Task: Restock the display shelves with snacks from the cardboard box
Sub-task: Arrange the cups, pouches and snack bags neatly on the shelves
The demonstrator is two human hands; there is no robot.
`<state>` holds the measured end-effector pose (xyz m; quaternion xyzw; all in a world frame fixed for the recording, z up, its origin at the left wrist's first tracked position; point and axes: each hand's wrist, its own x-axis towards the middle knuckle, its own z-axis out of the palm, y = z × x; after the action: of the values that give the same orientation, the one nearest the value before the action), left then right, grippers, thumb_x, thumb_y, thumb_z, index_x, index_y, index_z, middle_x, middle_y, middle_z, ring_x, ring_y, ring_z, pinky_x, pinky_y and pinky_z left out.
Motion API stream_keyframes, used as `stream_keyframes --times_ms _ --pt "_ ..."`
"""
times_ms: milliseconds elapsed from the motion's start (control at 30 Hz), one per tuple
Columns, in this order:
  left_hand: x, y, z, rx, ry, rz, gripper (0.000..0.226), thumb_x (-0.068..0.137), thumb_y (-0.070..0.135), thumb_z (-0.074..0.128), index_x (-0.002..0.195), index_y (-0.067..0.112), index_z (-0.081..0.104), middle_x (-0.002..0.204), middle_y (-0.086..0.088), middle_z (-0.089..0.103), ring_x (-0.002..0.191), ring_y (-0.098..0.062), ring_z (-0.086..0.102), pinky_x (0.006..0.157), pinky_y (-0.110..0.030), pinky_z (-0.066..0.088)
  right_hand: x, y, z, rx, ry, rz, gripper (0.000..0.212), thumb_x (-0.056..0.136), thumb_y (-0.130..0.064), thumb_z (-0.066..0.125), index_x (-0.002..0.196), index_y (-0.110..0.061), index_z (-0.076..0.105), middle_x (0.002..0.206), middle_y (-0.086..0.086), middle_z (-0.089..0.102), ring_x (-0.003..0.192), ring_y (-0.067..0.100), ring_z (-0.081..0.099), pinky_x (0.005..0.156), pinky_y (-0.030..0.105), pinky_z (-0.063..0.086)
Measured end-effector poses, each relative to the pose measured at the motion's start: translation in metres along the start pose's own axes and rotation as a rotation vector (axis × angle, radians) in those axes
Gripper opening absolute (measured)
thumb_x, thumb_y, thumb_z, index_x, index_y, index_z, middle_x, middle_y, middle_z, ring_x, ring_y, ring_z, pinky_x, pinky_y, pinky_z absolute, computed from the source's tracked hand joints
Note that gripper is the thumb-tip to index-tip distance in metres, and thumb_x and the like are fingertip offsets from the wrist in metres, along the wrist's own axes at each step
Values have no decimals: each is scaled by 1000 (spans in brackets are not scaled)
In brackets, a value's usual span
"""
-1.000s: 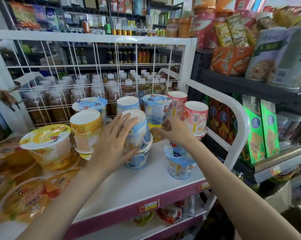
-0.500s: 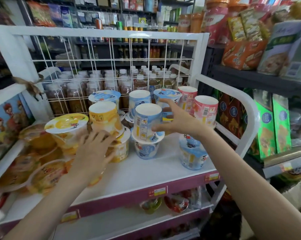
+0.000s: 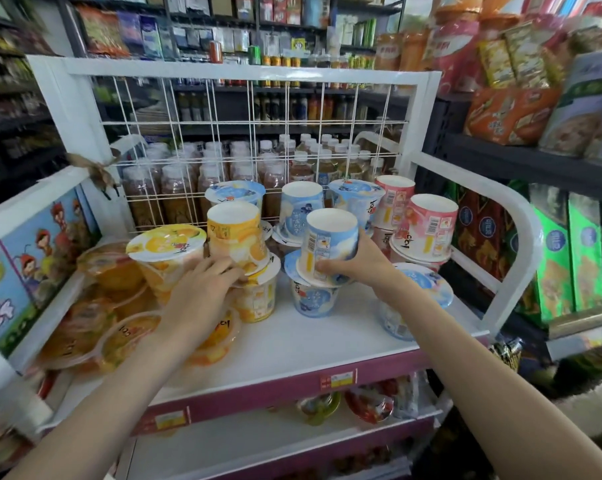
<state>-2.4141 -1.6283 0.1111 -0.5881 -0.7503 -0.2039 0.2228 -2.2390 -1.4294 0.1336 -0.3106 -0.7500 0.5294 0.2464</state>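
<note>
Your right hand (image 3: 358,265) is wrapped around an upturned blue cup (image 3: 330,244), which sits lid to lid on an upright blue cup (image 3: 313,299) on the white shelf (image 3: 310,344). Your left hand (image 3: 199,296) lies with fingers spread and gripping nothing, fingertips touching the lower rim of an upturned yellow cup (image 3: 235,237) that is stacked on another yellow cup (image 3: 258,299). Pink cups (image 3: 427,226) stand stacked just right of the blue ones, near the shelf's curved white rail (image 3: 510,216). Bottles (image 3: 223,178) stand behind the wire grid (image 3: 251,126). No cardboard box is in view.
</note>
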Motion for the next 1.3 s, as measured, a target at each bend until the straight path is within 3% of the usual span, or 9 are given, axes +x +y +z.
stream_keyframes --times_ms 100,233,533,667,867,967,1033,1167,1300 --pt "-4 -12 -3 33 -29 -10 21 70 8 75 87 17 67 95 0 65 85 -31 59 74 -41 48 -6 1 -7 -20 -50 1 92 54 -32 89 131 -24 41 119 -3 63 104 15 63 74 33 56" --pt "-8 -13 -3 41 -56 -32 18 71 7 73 85 16 66 102 -4 64 86 -34 59 72 -45 50 -11 3 -10 12 -79 -10 82 63 -20 87 131 -23 42 117 -3 65 103 13 64 76 32 57" --pt "-9 -7 -9 18 -74 -70 20 73 19 75 90 16 67 105 -3 64 95 -32 56 83 -45 43 5 2 15 86 -10 -6 103 45 -34 91 133 -23 38 127 -3 57 116 15 55 99 42 48" --pt "-12 -5 -11 -50 -42 -70 15 75 13 74 88 14 67 96 -1 66 88 -29 58 76 -38 41 3 -5 20 -39 -15 -12 101 60 -27 87 141 -20 27 136 -3 49 125 16 48 105 40 41" --pt "-19 -4 -14 -219 23 -98 6 81 9 66 84 13 63 89 1 63 82 -19 58 68 -26 39 -43 -50 35 -318 483 -456 80 73 -28 78 138 -10 34 137 7 40 129 19 36 102 20 27" --pt "-23 -4 -14 -290 63 -252 24 83 15 65 106 13 58 102 -1 59 91 -17 57 76 -31 47 -41 -79 67 -342 261 -579 75 76 -24 76 138 -11 35 134 8 42 122 18 42 97 18 32" --pt "-22 -5 -11 -343 -15 -335 42 82 18 66 120 15 49 118 -1 52 102 -16 56 85 -34 50 -35 -80 95 -414 88 -523 86 77 -24 75 144 -14 22 140 10 34 129 22 36 102 25 30" --pt "-15 -14 -8 -460 -110 -386 64 75 22 66 133 19 40 132 -3 47 119 -21 48 97 -42 46 -15 -53 129 -356 -9 -201 113 75 -36 75 148 -11 -7 155 12 13 142 28 14 113 41 19" --pt "-13 -17 -8 -552 -128 -420 71 74 17 71 136 15 38 135 -7 44 120 -24 48 98 -45 45 4 -51 139 -204 81 -74 113 66 -43 80 148 -15 9 150 9 28 137 28 30 109 39 29"
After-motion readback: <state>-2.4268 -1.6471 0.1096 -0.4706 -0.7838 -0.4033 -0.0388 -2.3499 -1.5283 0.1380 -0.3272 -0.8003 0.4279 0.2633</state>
